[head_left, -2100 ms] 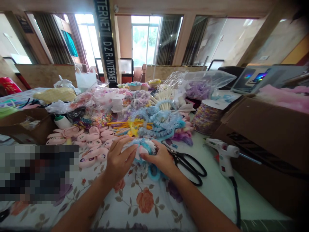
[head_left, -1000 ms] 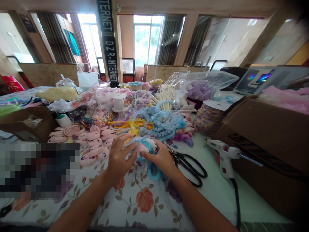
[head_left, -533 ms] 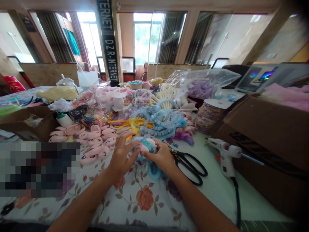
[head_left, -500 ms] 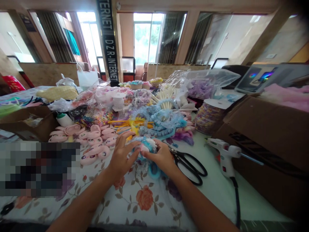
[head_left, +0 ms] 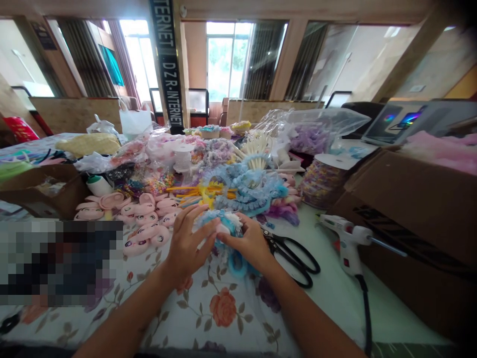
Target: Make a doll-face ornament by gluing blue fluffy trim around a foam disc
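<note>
A fluffy blue and white craft piece (head_left: pixel 234 226) is between my two hands, above the floral tablecloth. My left hand (head_left: pixel 188 243) has its fingers bent around the left side of the piece, thumb and fingertips on its front. On the other side my right hand (head_left: pixel 249 243) grips it, with the thumb across the front near a small white part. A light blue ring (head_left: pixel 237 263) hangs just below. Black-handled scissors (head_left: pixel 294 256) lie beside my right hand, their blades partly hidden.
Pink doll-face pieces (head_left: pixel 145 233) lie left of my hands. Blue ruffled trim (head_left: pixel 249 186) and yellow sticks are behind. A white glue gun (head_left: pixel 346 238) stands by a large cardboard box (head_left: pixel 410 233) at right, near a yarn spool (head_left: pixel 322 181).
The fingers of my left hand have shifted slightly over the front of the blue and white piece. My right hand keeps nearly the same hold.
</note>
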Demonstrator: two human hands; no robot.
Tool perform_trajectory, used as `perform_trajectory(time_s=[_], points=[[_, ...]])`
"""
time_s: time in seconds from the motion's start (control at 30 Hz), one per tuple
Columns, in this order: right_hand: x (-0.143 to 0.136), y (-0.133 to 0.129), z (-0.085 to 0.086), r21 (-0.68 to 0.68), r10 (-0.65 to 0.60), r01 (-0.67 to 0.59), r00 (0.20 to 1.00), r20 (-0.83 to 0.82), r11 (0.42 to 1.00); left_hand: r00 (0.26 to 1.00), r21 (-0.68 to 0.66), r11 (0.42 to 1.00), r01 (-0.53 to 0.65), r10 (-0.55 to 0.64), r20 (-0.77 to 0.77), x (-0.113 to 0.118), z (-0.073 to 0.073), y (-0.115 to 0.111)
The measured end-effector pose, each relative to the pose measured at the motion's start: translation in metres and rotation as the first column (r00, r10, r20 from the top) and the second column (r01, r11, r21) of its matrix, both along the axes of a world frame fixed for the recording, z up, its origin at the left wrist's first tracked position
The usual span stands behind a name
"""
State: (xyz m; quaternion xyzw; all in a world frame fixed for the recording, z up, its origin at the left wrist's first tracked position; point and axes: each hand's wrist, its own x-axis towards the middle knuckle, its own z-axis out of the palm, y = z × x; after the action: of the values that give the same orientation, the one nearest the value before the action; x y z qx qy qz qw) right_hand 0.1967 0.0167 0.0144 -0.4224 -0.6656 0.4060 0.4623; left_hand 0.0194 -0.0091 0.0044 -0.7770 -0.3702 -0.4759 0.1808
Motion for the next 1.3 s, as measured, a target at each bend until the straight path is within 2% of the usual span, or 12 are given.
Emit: perform_trajectory(time_s=[0.2, 0.43, 0.67, 0.87, 1.0, 1.17, 1.3], points=[[-0.0001, -0.0030, 0.0046, -0.042, -0.006, 0.005, 1.000, -0.009, 0.999, 0.994, -0.059, 0.998, 0.001, 0.005, 0.110, 0.0027, 0.0015, -0.0030], [-0.0017, -0.0038, 0.0036, -0.025, -0.015, 0.015, 1.000, 0.004, 1.000, 0.980, -0.071, 0.997, 0.018, -0.004, 0.197, 0.0044, -0.0012, -0.0023], [-0.0023, -0.0044, 0.0055, -0.003, -0.057, 0.057, 0.998, 0.025, 0.998, 0.967, -0.158, 0.987, 0.024, 0.017, 0.253, 0.0078, -0.0041, -0.0010], [0.0001, -0.0028, 0.0005, -0.011, -0.055, 0.055, 0.998, 0.016, 0.998, 0.980, -0.127, 0.992, 0.015, 0.011, 0.200, 0.0080, -0.0035, -0.0018], [0.0006, -0.0016, -0.0023, -0.020, -0.004, 0.003, 1.000, -0.016, 1.000, 0.978, -0.141, 0.990, 0.025, 0.005, 0.209, 0.0078, -0.0002, -0.0045], [-0.0008, -0.0030, -0.0006, -0.047, 0.001, -0.003, 0.999, -0.049, 0.999, 0.947, 0.004, 0.998, -0.068, 0.063, 0.314, 0.0047, 0.0038, -0.0068], [-0.0006, -0.0037, -0.0018, -0.073, 0.010, -0.014, 0.998, -0.054, 0.997, 0.975, -0.005, 0.996, -0.091, 0.090, 0.205, 0.0050, 0.0035, -0.0052]])
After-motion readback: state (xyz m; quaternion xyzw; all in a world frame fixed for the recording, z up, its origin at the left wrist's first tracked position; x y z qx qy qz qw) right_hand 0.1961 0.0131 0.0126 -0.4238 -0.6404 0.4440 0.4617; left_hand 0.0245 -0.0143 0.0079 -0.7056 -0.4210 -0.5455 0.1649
